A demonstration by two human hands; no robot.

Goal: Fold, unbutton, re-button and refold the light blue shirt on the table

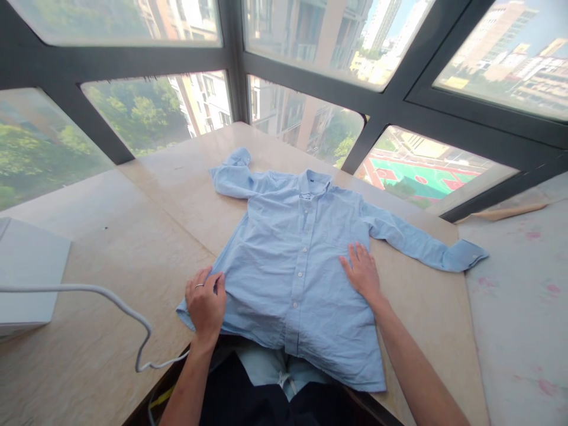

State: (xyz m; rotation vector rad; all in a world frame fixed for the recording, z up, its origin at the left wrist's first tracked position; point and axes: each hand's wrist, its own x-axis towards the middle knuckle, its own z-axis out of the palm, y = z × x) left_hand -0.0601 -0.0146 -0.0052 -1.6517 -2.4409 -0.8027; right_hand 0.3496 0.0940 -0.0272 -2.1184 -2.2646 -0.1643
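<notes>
A light blue button-up shirt [277, 254] lies front side up, with its collar pointing away from me and its hem hanging slightly over the near edge. At the shirt's lower left side, my left hand [206, 305] has its fingers curled on the fabric edge, the thumb close to the forefinger; a ring is on one finger. My right hand [362, 275] rests flat and open below the chest pocket, fingers spread on the cloth. The left-lying sleeve is bent upward, and the right-lying sleeve stretches out to the right with its cuff turned.
The shirt is on a beige stone windowsill [146, 248]. A white box [29, 266] stands at the far left, with a white cable [119, 299] curving in front of it. Dark-framed windows [239, 71] enclose the back, and a flowered wall [523, 296] borders the right.
</notes>
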